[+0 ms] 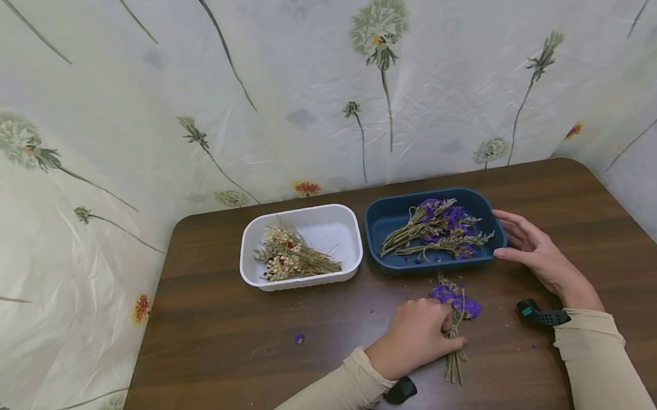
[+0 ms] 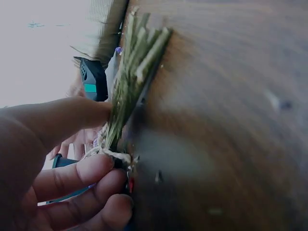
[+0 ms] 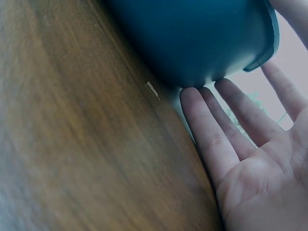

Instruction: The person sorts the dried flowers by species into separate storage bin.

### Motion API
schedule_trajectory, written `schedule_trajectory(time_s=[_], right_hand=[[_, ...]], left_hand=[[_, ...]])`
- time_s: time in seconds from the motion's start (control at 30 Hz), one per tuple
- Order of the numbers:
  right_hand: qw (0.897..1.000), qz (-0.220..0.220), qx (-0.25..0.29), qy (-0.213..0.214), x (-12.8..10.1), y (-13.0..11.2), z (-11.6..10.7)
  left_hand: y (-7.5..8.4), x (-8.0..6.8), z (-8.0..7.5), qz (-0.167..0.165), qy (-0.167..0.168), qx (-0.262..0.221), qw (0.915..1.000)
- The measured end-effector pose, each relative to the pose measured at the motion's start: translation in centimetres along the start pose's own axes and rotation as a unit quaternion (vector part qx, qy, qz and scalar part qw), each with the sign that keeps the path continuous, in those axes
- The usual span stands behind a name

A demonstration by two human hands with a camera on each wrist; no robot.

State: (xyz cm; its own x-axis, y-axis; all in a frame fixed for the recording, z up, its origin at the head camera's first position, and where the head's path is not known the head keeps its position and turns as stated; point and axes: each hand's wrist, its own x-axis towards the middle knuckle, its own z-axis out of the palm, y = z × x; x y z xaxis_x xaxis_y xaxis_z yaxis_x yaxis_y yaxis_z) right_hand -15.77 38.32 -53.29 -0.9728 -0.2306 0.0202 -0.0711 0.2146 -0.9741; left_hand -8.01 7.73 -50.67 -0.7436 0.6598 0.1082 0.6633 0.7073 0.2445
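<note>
My left hand (image 1: 418, 337) pinches a small bunch of dried purple flowers (image 1: 453, 307) by its stems, low over the table in front of the blue tray. In the left wrist view the thumb lies along the stems (image 2: 137, 62), and a string tie (image 2: 113, 154) circles them near the fingertips. The blue tray (image 1: 373, 243) contains more dried purple bunches (image 1: 420, 227), laid with their heads to the right. At its right end, my right hand (image 1: 535, 252) touches the outer wall; the right wrist view shows its extended fingers (image 3: 207, 122) against that wall.
Left of the blue tray stands a white tray (image 1: 341, 220) with cream-coloured dried flower bunches (image 1: 292, 254). A loose purple blossom (image 1: 299, 338) and small crumbs lie on the brown wooden table (image 1: 212, 337). A flower-printed curtain (image 1: 288, 107) hangs behind the table's far edge.
</note>
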Motion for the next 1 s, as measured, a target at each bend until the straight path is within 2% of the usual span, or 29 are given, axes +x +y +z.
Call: schedule_trajectory(time_s=[0.3, 0.43, 0.7, 0.8, 1.0], right_hand=[[1.0, 0.008, 0.0, 0.003, 0.3, -0.2, 0.2], [1.0, 0.007, 0.001, 0.004, 0.2, -0.1, 0.2], [1.0, 0.004, -0.004, 0.005, 0.0, 0.1, 0.0], [1.0, 0.004, -0.003, 0.006, 0.1, 0.0, 0.0], [1.0, 0.008, 0.001, 0.014, 0.2, 0.1, 0.2]], left_hand=[[-1.3, -1.2, -0.8, 0.0, -0.003, -0.045, 0.999], [-2.1, -1.6, -1.2, 0.003, -0.017, -0.062, 0.9979], [-4.1, -1.3, -1.5, 0.013, -0.043, -0.104, 0.9936], [-4.9, -1.0, -1.6, 0.013, -0.062, -0.135, 0.9888], [-5.6, -0.7, -1.8, 0.004, -0.089, -0.214, 0.9727]])
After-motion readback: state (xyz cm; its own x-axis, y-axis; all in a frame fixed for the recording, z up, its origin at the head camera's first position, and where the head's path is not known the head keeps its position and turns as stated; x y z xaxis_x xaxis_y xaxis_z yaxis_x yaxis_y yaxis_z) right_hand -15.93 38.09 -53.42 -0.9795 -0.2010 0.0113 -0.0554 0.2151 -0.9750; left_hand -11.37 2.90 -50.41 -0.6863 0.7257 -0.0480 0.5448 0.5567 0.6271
